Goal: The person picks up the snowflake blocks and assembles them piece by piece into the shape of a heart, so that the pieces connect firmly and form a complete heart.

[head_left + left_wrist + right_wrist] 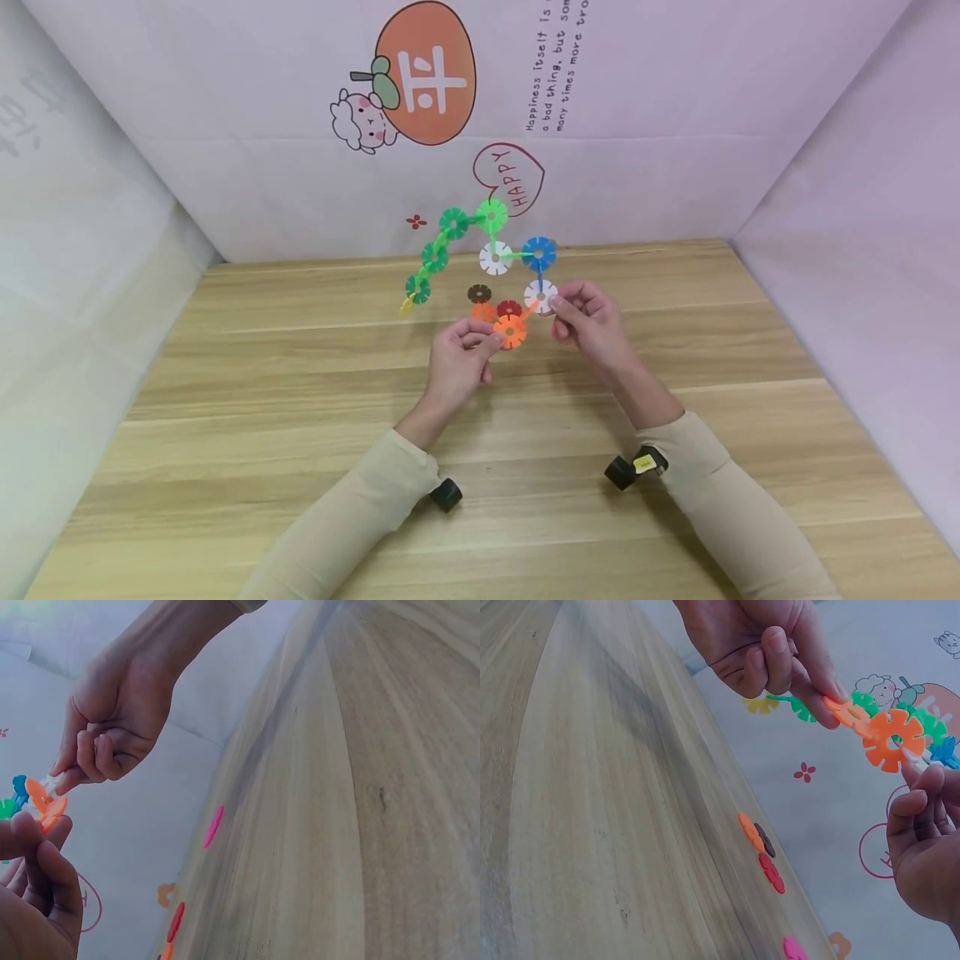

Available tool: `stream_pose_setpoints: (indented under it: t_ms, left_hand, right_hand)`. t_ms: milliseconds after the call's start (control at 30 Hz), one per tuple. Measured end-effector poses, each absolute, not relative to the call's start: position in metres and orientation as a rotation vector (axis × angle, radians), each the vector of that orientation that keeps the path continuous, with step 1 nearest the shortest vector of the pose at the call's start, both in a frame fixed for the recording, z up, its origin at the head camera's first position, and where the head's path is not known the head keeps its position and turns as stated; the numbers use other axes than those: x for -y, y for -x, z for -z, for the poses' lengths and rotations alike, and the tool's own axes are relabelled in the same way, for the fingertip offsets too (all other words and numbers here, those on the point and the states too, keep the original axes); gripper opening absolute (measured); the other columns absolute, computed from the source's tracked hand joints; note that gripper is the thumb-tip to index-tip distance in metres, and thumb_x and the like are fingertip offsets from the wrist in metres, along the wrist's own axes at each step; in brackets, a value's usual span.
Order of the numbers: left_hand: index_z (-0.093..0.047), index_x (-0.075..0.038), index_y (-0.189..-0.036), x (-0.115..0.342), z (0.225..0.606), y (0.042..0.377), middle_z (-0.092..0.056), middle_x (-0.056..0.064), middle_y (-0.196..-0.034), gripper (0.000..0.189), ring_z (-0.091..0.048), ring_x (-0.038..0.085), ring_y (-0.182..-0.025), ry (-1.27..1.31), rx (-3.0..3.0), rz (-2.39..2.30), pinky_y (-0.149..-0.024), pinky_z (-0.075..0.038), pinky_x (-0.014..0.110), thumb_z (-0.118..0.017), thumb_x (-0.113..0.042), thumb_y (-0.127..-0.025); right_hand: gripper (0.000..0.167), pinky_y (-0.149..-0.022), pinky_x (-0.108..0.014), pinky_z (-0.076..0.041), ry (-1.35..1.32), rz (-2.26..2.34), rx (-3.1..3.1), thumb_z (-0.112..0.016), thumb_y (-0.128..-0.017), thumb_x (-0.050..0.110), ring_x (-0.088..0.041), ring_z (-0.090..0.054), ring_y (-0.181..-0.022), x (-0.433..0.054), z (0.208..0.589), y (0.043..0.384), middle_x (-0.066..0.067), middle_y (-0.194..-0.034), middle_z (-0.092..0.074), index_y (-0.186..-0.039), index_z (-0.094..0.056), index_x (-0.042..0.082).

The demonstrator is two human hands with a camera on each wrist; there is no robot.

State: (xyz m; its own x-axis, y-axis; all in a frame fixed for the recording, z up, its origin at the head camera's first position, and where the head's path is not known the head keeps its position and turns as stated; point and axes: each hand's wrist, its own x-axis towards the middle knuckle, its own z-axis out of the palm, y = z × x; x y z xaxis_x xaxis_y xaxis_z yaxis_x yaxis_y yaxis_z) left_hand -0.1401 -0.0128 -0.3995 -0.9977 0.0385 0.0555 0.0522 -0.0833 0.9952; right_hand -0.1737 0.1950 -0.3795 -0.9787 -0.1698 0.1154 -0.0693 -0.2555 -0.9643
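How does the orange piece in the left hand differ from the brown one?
The orange piece is bright; the brown piece is dark. The left hand pinches the orange piece in the air; the brown piece lies flat on the table. The orange piece is joined to the chain; the brown piece is not. Both are notched discs with a centre hole.

1. Head view: bright, soft, even light, with faint shadows on the table [300,467]
2. Both wrist views: dimmer, bluish, hazy, a broad shadow band crossing the table
3. Left wrist view: paler light at upper left, right hand [124,712] shaded
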Motion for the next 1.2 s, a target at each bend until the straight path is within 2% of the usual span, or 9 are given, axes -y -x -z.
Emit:
stream_pose_setpoints:
  t_ms: [433, 600, 700, 967, 1067, 1200]
  left_hand:
    - [-0.066, -0.008, -0.091, 0.012, 0.398, 0.140, -0.073, 0.008, -0.081, 0.008, -0.046, 0.010, -0.042, 0.075, 2.106, 2.262, -0.040, -0.036, 0.019, -0.072, -0.003, -0.092]
    - [-0.065, -0.006, -0.091, 0.012, 0.400, 0.140, -0.071, 0.020, -0.083, 0.008, -0.045, 0.011, -0.042, 0.071, 2.106, 2.260, -0.040, -0.035, 0.019, -0.072, -0.002, -0.092]
    - [-0.065, -0.005, -0.092, 0.013, 0.402, 0.141, -0.070, 0.024, -0.085, 0.008, -0.045, 0.011, -0.043, 0.074, 2.108, 2.266, -0.040, -0.035, 0.019, -0.072, -0.001, -0.091]
    - [-0.065, -0.002, -0.094, 0.016, 0.403, 0.142, -0.072, 0.008, -0.079, 0.008, -0.047, 0.011, -0.044, 0.135, 2.156, 2.302, -0.042, -0.039, 0.022, -0.073, -0.002, -0.091]
    - [-0.066, -0.001, -0.096, 0.019, 0.400, 0.146, -0.074, 0.010, -0.083, 0.009, -0.050, 0.015, -0.045, 0.230, 2.257, 2.267, -0.045, -0.043, 0.023, -0.073, -0.005, -0.092]
    - [-0.071, -0.002, -0.101, 0.022, 0.395, 0.151, -0.074, 0.014, -0.092, 0.012, -0.055, 0.034, -0.052, 0.292, 2.387, 2.174, -0.046, -0.043, 0.023, -0.073, -0.011, -0.094]
  right_hand:
    - [0.008, -0.051, -0.019, -0.044, 0.344, 2.427, -1.866, -0.056, -0.102, 0.000, -0.009, -0.051, -0.055, -0.194, 0.383, 0.174, -0.006, -0.082, -0.068, -0.098, -0.059, 0.006]
    - [0.008, -0.050, -0.019, -0.042, 0.360, 2.377, -1.923, -0.056, -0.101, 0.000, -0.010, -0.050, -0.054, -0.191, 0.381, 0.173, -0.003, -0.077, -0.064, -0.098, -0.058, 0.007]
    - [0.008, -0.050, -0.020, -0.041, 0.376, 2.366, -1.911, -0.055, -0.102, 0.000, -0.010, -0.049, -0.054, -0.191, 0.381, 0.173, -0.003, -0.079, -0.064, -0.099, -0.058, 0.006]
    - [0.006, -0.050, -0.020, -0.039, 0.403, 2.339, -1.904, -0.054, -0.103, 0.001, -0.010, -0.045, -0.053, -0.191, 0.379, 0.175, -0.005, -0.084, -0.065, -0.101, -0.059, 0.006]
    - [0.006, -0.050, -0.020, -0.039, 0.379, 2.344, -1.920, -0.054, -0.103, 0.002, -0.010, -0.045, -0.053, -0.193, 0.378, 0.175, -0.005, -0.084, -0.065, -0.101, -0.059, 0.006]
    - [0.005, -0.050, -0.019, -0.038, 0.374, 2.343, -1.929, -0.055, -0.103, 0.003, -0.010, -0.045, -0.054, -0.194, 0.376, 0.176, -0.004, -0.086, -0.066, -0.102, -0.059, 0.006]
